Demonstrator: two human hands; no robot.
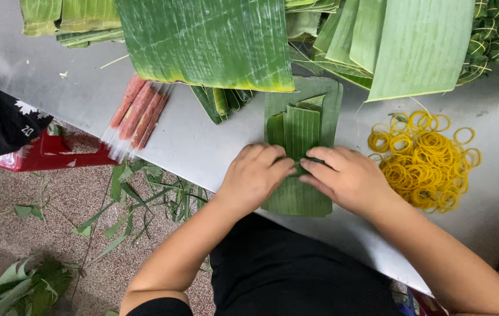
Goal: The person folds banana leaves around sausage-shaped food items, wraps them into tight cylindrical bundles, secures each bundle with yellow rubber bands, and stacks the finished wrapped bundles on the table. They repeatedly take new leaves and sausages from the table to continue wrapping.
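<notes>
Two hands press on the folded banana leaf strip (pixel 296 193) at the near edge of your grey bench (pixel 202 146): your left hand (pixel 255 174) and right hand (pixel 349 178) both curl their fingers onto its fold, fingertips nearly meeting. Yellow rubber bands (pixel 425 158) lie heaped just right of it; pink sausage sticks (pixel 138 111) lie well to the left

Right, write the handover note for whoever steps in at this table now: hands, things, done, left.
Left hand and right hand: both press down on the folded banana-leaf stack at the table edge, fingertips meeting at its middle.
Nearby: yellow rubber bands to the right, wrapped pink sticks to the left, large leaves behind.
Done: leaves layered and partly folded.
Left: no band on the stack yet.
</notes>
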